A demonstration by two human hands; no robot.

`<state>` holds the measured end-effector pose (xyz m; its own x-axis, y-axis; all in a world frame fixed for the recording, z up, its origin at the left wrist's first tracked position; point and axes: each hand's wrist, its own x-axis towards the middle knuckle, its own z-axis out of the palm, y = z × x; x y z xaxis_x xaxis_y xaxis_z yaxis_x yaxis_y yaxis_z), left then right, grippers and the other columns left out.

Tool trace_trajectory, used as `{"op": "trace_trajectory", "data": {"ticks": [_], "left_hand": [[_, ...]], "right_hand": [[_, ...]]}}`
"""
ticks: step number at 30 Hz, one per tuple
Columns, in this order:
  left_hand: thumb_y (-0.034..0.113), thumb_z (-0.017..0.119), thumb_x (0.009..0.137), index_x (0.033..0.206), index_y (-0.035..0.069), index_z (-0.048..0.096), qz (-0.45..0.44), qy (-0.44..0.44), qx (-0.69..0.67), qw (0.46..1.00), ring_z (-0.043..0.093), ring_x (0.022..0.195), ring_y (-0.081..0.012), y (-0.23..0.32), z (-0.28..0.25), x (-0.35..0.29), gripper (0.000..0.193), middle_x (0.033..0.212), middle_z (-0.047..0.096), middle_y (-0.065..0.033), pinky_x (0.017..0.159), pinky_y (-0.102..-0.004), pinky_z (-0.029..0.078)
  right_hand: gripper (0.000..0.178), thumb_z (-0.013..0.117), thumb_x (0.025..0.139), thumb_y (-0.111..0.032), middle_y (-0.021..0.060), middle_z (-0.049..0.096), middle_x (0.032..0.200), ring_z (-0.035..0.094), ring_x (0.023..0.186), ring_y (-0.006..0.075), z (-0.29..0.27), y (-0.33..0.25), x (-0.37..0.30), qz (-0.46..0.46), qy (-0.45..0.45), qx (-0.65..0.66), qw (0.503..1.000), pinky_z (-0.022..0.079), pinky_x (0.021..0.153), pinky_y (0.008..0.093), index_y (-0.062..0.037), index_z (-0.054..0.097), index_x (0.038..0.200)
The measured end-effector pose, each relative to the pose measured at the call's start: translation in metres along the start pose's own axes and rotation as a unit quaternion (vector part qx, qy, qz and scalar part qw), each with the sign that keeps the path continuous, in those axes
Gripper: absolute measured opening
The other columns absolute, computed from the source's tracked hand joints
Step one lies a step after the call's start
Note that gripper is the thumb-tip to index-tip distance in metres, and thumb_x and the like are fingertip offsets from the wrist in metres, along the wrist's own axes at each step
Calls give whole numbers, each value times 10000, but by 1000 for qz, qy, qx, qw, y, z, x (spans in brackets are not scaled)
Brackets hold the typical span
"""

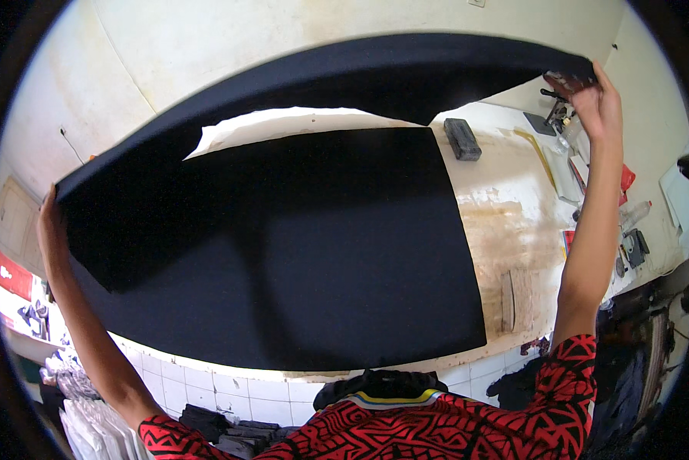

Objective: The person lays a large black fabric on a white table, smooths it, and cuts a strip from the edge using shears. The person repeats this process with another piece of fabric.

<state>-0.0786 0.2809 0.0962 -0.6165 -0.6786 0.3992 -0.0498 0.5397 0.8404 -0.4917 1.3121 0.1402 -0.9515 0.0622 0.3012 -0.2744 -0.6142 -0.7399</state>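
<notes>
A long piece of black fabric (344,77) is stretched in the air between my hands, its upper edge bowed across the view. My left hand (48,215) grips its left end, fingers closed over the edge. At the far right, my raised right hand (599,107) pinches the other end. Below lies a large black fabric sheet (321,253), spread flat on the worn pale table (505,238). The raised piece shades part of that sheet. On the left the two overlap, and I cannot tell whether they are joined there.
A dark block (461,139) sits beyond the sheet's right corner; a wooden block (518,300) lies nearer. Along the right edge are a yellow strip (540,157), a clear bottle (637,215) and small tools. White bundles (91,425) and dark folded cloth (245,437) are below the table's front.
</notes>
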Motion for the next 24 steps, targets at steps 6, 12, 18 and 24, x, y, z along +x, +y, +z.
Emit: {"op": "trace_trajectory", "data": {"ticks": [6, 12, 18, 24], "left_hand": [[210, 639, 1138, 1550, -16, 619, 7, 28, -101, 994, 562, 1425, -238, -47, 15, -155, 470, 1490, 652, -160, 1259, -393, 344], [427, 726, 1078, 1434, -99, 653, -184, 7, -116, 976, 619, 1317, -245, -92, 48, -306, 639, 1417, 681, -161, 1176, -393, 435], [393, 746, 1077, 1363, -7, 681, -401, 28, -144, 904, 692, 1072, -248, -256, 87, -412, 496, 1267, 718, -122, 963, -438, 567], [299, 811, 1033, 890, 91, 623, -502, 190, -168, 827, 507, 630, -172, -348, 148, -444, 315, 694, 452, -12, 628, -343, 530]], "right_hand": [[415, 574, 1162, -272, 182, 674, 1522, 614, 1417, 289, -96, 37, -136, 63, -27, 4, 998, 435, 1240, 529, 15, 643, 1454], [495, 622, 1136, -294, 160, 680, 1512, 641, 1405, 308, -175, 126, -330, 121, 117, -32, 985, 488, 1196, 547, -32, 564, 1552], [533, 702, 1085, -318, 182, 657, 1339, 709, 1178, 406, -249, 255, -474, 294, 324, -197, 877, 705, 730, 525, 33, 543, 1453], [598, 635, 1136, -328, 285, 538, 1279, 708, 1059, 466, -302, 337, -499, 340, 377, -208, 836, 718, 748, 541, 143, 404, 1424]]}}
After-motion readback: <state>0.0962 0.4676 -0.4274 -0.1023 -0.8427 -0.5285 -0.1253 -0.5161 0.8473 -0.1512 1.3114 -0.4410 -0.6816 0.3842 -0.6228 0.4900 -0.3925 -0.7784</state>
